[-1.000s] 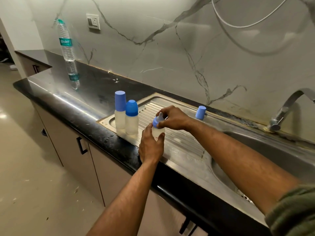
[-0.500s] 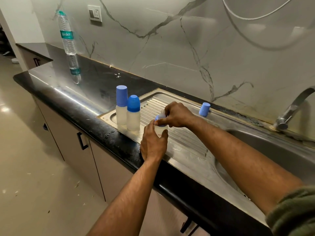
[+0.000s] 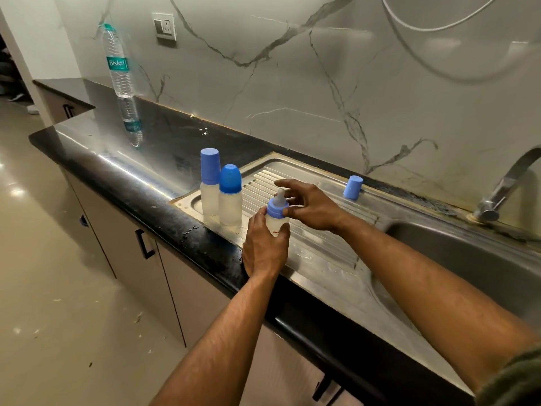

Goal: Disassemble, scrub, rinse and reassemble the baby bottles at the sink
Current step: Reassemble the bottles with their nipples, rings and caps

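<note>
- Held upright over the ribbed drainboard (image 3: 319, 200) of the sink (image 3: 468, 259), near the front edge of the table (image 3: 164, 183): the open baby bottle (image 3: 276, 222), nipple (image 3: 280, 197) up, long axis close to vertical.
- Wrapped round the lower body of that bottle: the left hand (image 3: 265, 247), grip closed on it, probably to brace it against twisting.
- Set against the blue collar (image 3: 276, 210) from the right: the thumb of the right hand (image 3: 311, 206), other fingers spread loose past the nipple (no firm pinch visible, so read as open and touching only).
- Judged as screwing or unscrewing the collar; cannot tell which.
- Parked upright just left, touching or nearly so: two capped bottles (image 3: 221, 191), caps up, seemingly kept clear of the work.
- Left alone near the back rim, well apart from the held bottle: a loose blue cap (image 3: 352, 187), likely this bottle's.
- Standing far back on the table: a water bottle (image 3: 118, 61).
</note>
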